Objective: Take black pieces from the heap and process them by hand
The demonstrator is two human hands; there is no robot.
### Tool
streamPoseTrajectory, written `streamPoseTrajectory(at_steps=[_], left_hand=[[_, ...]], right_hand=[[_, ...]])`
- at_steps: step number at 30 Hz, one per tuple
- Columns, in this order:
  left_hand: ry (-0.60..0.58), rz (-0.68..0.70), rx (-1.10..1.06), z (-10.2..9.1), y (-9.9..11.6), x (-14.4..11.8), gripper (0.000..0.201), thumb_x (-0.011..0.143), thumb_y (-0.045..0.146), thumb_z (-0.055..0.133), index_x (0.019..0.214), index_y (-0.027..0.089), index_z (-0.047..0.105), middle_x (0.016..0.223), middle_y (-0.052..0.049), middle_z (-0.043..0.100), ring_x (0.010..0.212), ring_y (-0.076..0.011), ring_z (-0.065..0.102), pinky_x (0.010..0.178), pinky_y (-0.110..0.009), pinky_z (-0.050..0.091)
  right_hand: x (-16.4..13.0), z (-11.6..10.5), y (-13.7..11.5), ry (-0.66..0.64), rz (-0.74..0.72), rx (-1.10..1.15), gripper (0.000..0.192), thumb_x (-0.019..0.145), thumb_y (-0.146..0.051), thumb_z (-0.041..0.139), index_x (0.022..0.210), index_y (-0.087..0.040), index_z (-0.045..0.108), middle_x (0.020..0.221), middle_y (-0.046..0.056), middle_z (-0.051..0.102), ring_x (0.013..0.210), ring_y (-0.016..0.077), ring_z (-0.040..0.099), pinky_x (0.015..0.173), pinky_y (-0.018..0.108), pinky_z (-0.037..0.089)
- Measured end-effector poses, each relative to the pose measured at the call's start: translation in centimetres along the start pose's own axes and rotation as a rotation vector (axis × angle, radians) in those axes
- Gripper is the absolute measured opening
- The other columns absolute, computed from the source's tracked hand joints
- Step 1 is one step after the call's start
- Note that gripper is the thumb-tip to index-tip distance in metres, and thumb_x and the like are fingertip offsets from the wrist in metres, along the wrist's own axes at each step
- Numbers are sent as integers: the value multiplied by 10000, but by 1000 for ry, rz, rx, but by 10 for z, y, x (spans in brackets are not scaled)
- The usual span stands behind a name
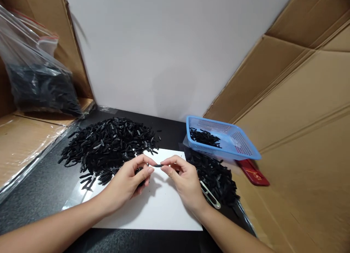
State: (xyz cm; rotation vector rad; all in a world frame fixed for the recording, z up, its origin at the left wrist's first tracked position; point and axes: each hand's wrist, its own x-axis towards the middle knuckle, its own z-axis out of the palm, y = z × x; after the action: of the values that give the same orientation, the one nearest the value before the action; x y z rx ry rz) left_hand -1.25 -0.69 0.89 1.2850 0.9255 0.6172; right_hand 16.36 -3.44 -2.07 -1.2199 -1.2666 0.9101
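Between the fingertips of both hands I hold a small, thin black stick-like piece (158,165), level above a white sheet (161,209). My left hand (133,174) pinches its left end, and a few more dark pieces show under the curled fingers. At the other end, my right hand (182,174) pinches it between thumb and forefinger. A large heap of similar black pieces (109,143) lies beyond my left hand. Another pile of black pieces (218,180) is to the right of my right hand, with a pale-handled tool (210,195) lying at its near side.
A blue perforated basket (224,152) at the right holds some black pieces. Under its right end lies a red object (253,172). A clear zip bag of dark material (43,85) stands at the left. Cardboard (300,136) and a white wall panel (153,52) bound the dark table.
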Motion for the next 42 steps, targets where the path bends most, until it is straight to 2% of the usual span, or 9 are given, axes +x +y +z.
streamPoseTrajectory(at_steps=[4, 11, 18, 23, 28, 35, 39, 42], left_hand=[[6, 51, 60, 0, -1, 0, 240, 877, 442, 559, 902, 204, 562, 567, 88, 481, 418, -54, 328, 361, -141, 250], [26, 90, 52, 0, -2, -2, 219, 872, 419, 569, 843, 202, 561, 558, 83, 461, 446, -68, 349, 373, -146, 255], [-1, 62, 11, 1, 1, -3, 249, 862, 450, 586, 846, 203, 564, 555, 82, 489, 407, -53, 321, 367, -149, 234], [-7, 43, -14, 1, 1, -2, 280, 838, 481, 619, 823, 204, 578, 546, 79, 493, 398, -54, 343, 371, -154, 245], [-39, 41, -44, 0, -2, -1, 305, 848, 493, 611, 778, 202, 554, 565, 75, 509, 398, -46, 335, 369, -149, 240], [-83, -52, -169, 1, -2, -1, 329, 845, 473, 625, 700, 195, 527, 534, 72, 511, 377, -40, 312, 342, -139, 211], [-93, -81, -211, 1, -3, -1, 340, 824, 483, 649, 688, 192, 537, 521, 72, 515, 359, -38, 314, 334, -144, 196], [-92, -93, -234, 1, -3, -1, 352, 809, 495, 663, 684, 192, 536, 512, 73, 512, 347, -38, 316, 327, -149, 181]], right_hand=[[-4, 1, -5, 1, -65, -53, 32, 790, -233, 721, 769, -209, 718, 692, -1, 653, 587, 149, 513, 565, 274, 394], [-7, 1, -8, 9, -186, -126, 27, 811, -212, 719, 830, -219, 737, 737, 15, 672, 600, 158, 541, 566, 283, 419], [-8, 0, -11, 4, -299, -157, 65, 835, -183, 699, 800, -230, 727, 714, 15, 668, 598, 158, 547, 549, 281, 425], [-9, 0, -11, 6, -305, -144, 55, 839, -206, 701, 794, -231, 719, 709, 16, 666, 596, 161, 551, 544, 282, 418], [-10, 0, -8, -18, -229, -111, 126, 854, -285, 690, 750, -215, 695, 684, 11, 645, 594, 160, 538, 561, 280, 408], [-12, 4, -9, -76, 41, 80, 266, 827, -423, 694, 691, -200, 648, 625, -1, 618, 562, 148, 522, 534, 263, 410], [-12, 5, -8, -101, 141, 191, 314, 792, -467, 718, 680, -187, 633, 594, -5, 608, 470, 107, 420, 423, 228, 322], [-12, 5, -6, -106, 188, 241, 329, 780, -484, 724, 689, -182, 627, 605, -2, 612, 446, 89, 348, 396, 219, 259]])
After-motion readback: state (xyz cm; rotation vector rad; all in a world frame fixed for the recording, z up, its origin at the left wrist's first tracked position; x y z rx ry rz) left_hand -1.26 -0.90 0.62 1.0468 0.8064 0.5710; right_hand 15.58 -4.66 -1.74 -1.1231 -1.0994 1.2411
